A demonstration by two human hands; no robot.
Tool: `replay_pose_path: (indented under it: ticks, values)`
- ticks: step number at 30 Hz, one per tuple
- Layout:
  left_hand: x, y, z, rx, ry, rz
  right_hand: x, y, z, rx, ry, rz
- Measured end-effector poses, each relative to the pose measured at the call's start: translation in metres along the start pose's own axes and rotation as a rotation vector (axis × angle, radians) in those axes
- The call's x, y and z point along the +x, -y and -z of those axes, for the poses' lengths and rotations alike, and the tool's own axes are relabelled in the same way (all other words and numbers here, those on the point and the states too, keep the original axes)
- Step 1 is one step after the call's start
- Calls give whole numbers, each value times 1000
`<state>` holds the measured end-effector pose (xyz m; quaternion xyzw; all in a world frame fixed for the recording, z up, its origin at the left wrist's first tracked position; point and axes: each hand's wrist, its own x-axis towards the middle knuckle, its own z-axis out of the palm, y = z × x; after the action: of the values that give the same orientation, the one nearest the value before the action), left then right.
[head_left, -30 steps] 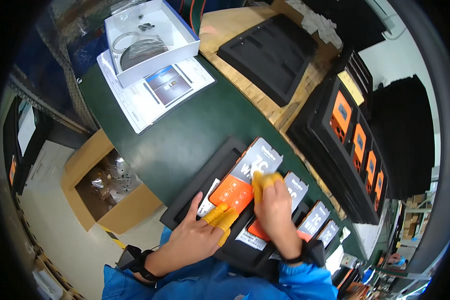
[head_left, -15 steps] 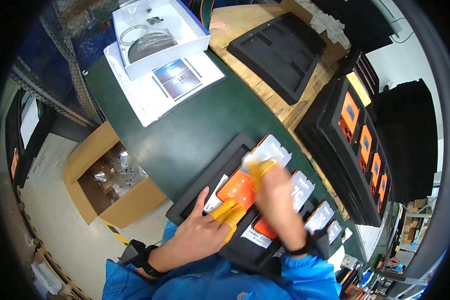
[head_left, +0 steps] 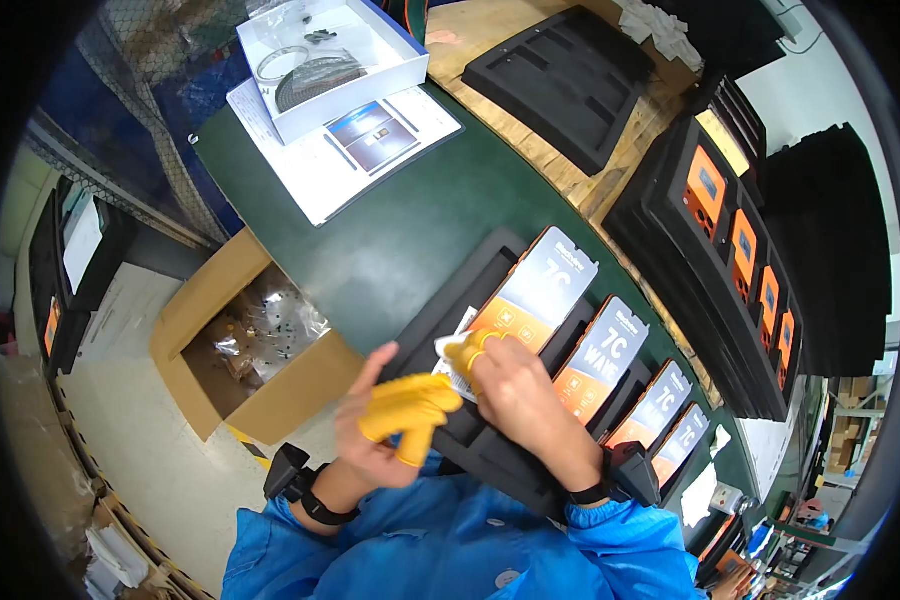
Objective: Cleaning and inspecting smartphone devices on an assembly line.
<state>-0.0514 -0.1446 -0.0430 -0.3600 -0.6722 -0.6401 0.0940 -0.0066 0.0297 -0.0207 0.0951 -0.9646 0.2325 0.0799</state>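
A black foam tray (head_left: pixel 425 325) holds a slanting row of several phones with grey and orange fronts. My right hand (head_left: pixel 520 395), in yellow finger covers, is over the lower end of the nearest-left phone (head_left: pixel 545 278). Its fingertips are pinched on a small white cloth (head_left: pixel 448 344), partly hidden by the fingers. Left of it, my left hand (head_left: pixel 385 420) hovers beside the tray's near left edge, slightly blurred, its yellow-covered fingers stretched out and the thumb apart. A second phone (head_left: pixel 602 355) lies to the right of my right hand. White labels (head_left: pixel 462 380) show beside the first phone.
An open cardboard box (head_left: pixel 295 385) with clear plastic bags stands on the left. At the back of the green table (head_left: pixel 280 215) are a white box (head_left: pixel 355 90) and papers. Black foam trays (head_left: pixel 560 85) and an upright stack with orange phones (head_left: pixel 745 255) are on the right.
My left hand has lifted off the phone and drawn back left. The right hand has moved from the phone's middle down to its lower end with the cloth. The view has shifted slightly.
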Motion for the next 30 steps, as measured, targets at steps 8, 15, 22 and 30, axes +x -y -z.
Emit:
replay_pose_path:
  ticks: [8,15,22,30]
  values:
    - [23,-5,0,388,293,-8,-13,-36,45,-1,-327,-340]
    - [23,1,-24,560,659,42,-5,-83,33,-261,-378,-226]
    - [22,15,-19,494,582,84,-25,-20,12,-112,-104,-58]
    - [24,18,-22,437,500,55,-34,-14,0,-48,-167,15]
